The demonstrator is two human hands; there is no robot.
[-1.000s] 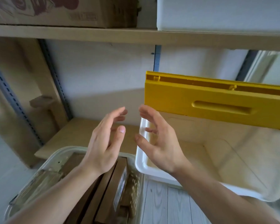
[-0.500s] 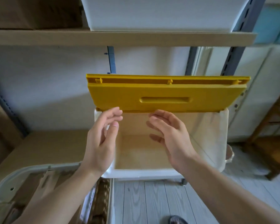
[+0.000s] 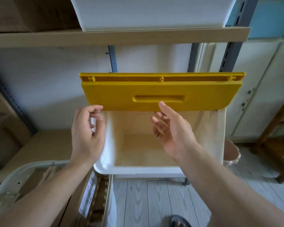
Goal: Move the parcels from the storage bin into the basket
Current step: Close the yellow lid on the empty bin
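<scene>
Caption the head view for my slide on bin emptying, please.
Both hands, left and right, hover open over the empty white storage bin beneath its raised yellow lid.

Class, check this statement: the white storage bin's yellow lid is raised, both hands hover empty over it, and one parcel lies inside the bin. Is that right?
Not quite. The head view shows the storage bin holding no parcel; its visible floor is bare. The rest stands: yellow lid raised, left hand and right hand empty.

Both bare hands (image 3: 87, 133) (image 3: 174, 133) hover over the open storage bin (image 3: 220, 136).
</scene>
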